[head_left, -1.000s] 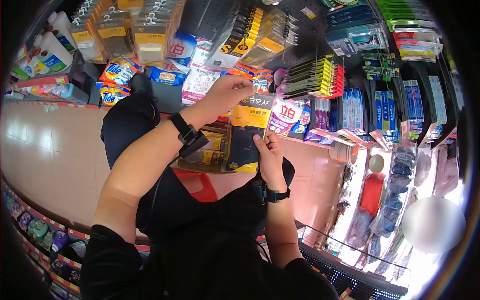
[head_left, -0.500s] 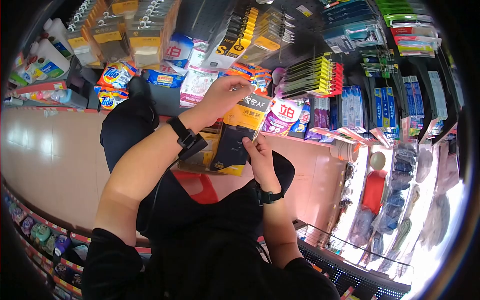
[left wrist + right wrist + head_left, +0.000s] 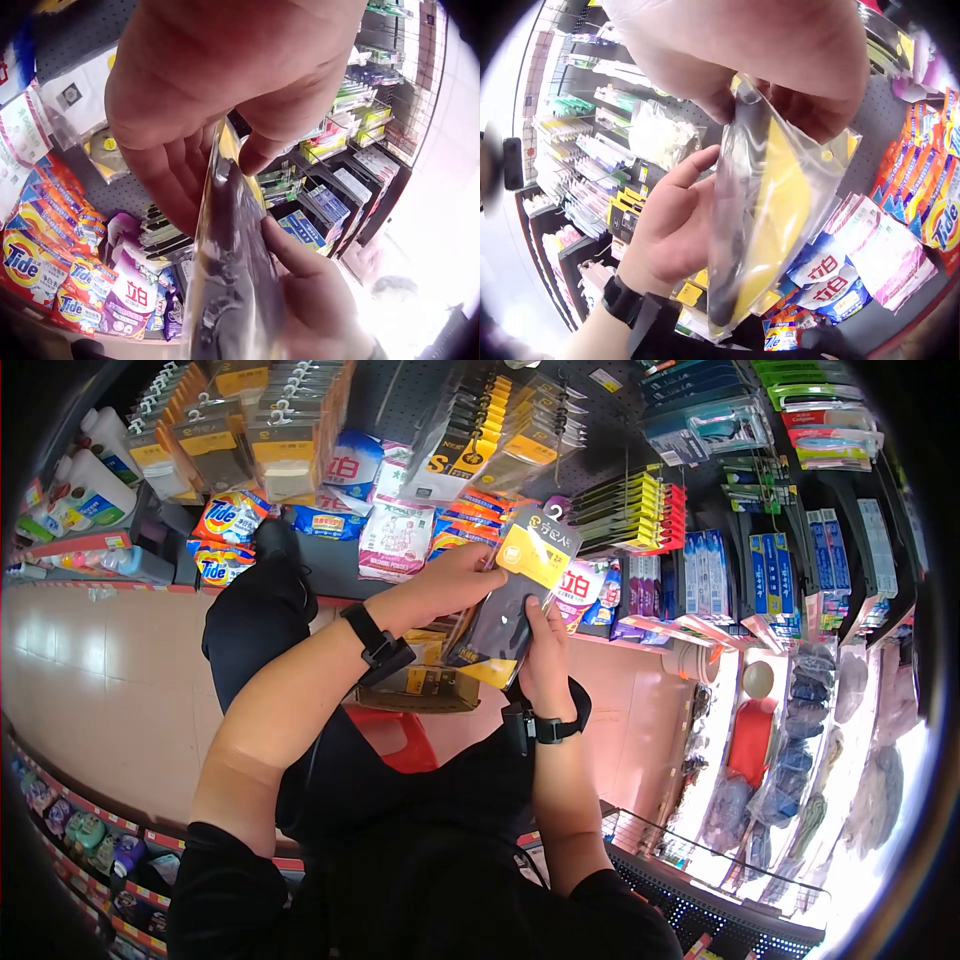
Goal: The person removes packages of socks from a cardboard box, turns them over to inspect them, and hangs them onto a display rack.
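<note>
Between my two hands is a clear packet of dark socks (image 3: 500, 622) with a yellow card top, tilted so its top points up and right. My left hand (image 3: 452, 582) pinches its left edge just below the card. From the lower right, my right hand (image 3: 546, 650) grips the packet with the thumb on the front. Seen edge-on in the left wrist view, the packet (image 3: 229, 262) runs down from between the left thumb and fingers. In the right wrist view the right hand (image 3: 765, 45) straddles the packet's edge (image 3: 769, 202).
A cardboard box (image 3: 450, 702) with yellow-and-black packets sits under the hands, by a red stool (image 3: 400, 742). Tide bags (image 3: 230, 518) and white laundry powder bags (image 3: 395, 540) stand on the shelf. Hanging sock packets (image 3: 290, 445) and toothbrush packs (image 3: 705, 575) fill the rack.
The sock packet has tilted, its top swinging right and up. My left hand has slid from its top corner to its left edge. The right hand dipped left, then came back right with the packet.
</note>
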Demonstrator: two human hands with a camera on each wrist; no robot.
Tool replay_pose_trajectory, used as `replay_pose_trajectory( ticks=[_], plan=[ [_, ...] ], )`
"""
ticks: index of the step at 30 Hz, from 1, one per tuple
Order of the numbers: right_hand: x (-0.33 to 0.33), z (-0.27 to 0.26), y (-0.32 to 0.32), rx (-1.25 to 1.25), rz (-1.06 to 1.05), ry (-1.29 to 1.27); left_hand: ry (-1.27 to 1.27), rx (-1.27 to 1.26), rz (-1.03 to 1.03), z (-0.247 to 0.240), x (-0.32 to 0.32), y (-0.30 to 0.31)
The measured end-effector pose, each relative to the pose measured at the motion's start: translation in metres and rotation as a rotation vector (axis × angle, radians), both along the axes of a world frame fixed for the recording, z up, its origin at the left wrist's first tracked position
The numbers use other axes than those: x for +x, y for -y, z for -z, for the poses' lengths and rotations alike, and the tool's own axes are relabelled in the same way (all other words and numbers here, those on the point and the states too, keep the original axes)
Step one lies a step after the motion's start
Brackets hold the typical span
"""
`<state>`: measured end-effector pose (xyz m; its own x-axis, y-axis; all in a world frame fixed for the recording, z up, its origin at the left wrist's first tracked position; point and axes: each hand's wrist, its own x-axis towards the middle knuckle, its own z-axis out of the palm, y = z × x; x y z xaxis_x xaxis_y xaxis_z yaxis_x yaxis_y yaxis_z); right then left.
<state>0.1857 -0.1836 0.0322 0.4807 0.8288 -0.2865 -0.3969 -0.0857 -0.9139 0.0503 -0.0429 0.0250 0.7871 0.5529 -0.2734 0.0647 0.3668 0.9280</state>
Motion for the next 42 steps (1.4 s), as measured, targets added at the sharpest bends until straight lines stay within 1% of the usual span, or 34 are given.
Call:
replay_pose_trajectory(
  ticks=[4, 6, 10, 12, 18, 28, 30, 33, 37, 38, 39, 40, 42],
  plan=[
    [0.011, -0.008, -0.016, 0.006, 0.014, -0.041, -0.032, -0.002, 0.006, 0.003, 0.003, 0.000],
    [0.016, -0.008, -0.021, -0.005, 0.009, -0.028, 0.007, 0.019, -0.065, 0.003, 0.005, 0.000],
    [0.025, -0.004, -0.029, 0.015, -0.015, 0.017, -0.014, 0.020, -0.083, -0.001, 0.006, -0.002],
    [0.025, -0.005, -0.033, 0.000, -0.005, 0.019, 0.001, 0.072, -0.123, 0.001, 0.007, -0.002],
    [0.035, 0.001, -0.039, -0.051, -0.020, -0.015, -0.116, 0.135, -0.061, -0.002, 0.009, -0.004],
    [0.051, 0.006, -0.071, -0.073, -0.069, -0.057, -0.151, 0.160, -0.091, 0.008, 0.014, -0.006],
    [0.051, 0.002, -0.079, -0.068, -0.074, -0.056, -0.147, 0.073, -0.084, 0.002, 0.011, -0.007],
    [0.049, -0.002, -0.084, -0.037, -0.095, -0.029, -0.133, 0.048, -0.100, -0.006, 0.008, -0.007],
    [0.044, -0.001, -0.083, -0.005, -0.031, -0.050, -0.146, 0.073, -0.104, 0.007, 0.012, -0.010],
    [0.042, 0.000, -0.081, 0.021, -0.012, -0.056, -0.113, 0.132, -0.129, 0.018, 0.016, -0.009],
    [0.042, 0.002, -0.080, 0.021, -0.014, -0.057, -0.080, 0.191, -0.153, 0.017, 0.015, -0.009],
    [0.042, 0.004, -0.079, 0.039, -0.011, -0.059, -0.080, 0.192, -0.155, 0.015, 0.015, -0.009],
    [0.042, 0.003, -0.078, 0.057, -0.009, -0.060, -0.088, 0.115, -0.146, 0.010, 0.012, -0.009]
  ],
)
